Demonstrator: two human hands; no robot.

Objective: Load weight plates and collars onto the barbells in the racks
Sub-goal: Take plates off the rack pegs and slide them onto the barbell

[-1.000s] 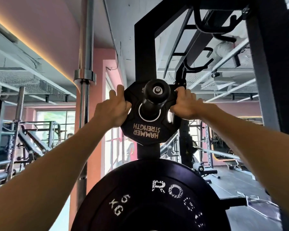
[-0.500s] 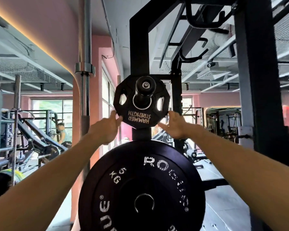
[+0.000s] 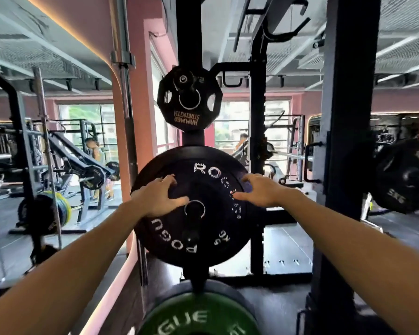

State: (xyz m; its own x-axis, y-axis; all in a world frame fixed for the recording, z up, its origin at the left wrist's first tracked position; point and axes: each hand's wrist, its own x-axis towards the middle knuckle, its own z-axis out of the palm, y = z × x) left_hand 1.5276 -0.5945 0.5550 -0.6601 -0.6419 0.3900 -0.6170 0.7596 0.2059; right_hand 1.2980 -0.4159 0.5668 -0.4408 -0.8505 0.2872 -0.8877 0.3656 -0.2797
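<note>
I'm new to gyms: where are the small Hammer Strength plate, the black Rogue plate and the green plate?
Hammer Strength plate point(image 3: 188, 117), head view, lower lettered face.
black Rogue plate point(image 3: 198, 187), head view, upper face.
green plate point(image 3: 194, 317), head view, lettered face.

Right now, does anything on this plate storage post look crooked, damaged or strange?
Only small things: the top plate hangs with its lettering upside down, and the big black plate's white lettering is worn. Nothing looks broken.

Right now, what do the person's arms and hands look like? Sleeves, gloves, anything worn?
Both forearms are bare as far as the frame shows: no sleeves in view. The left hand and right hand are bare too, no gloves or wraps. No watch, band or ring shows on the visible sides of the wrists and fingers, though motion blur limits fine detail.
</note>
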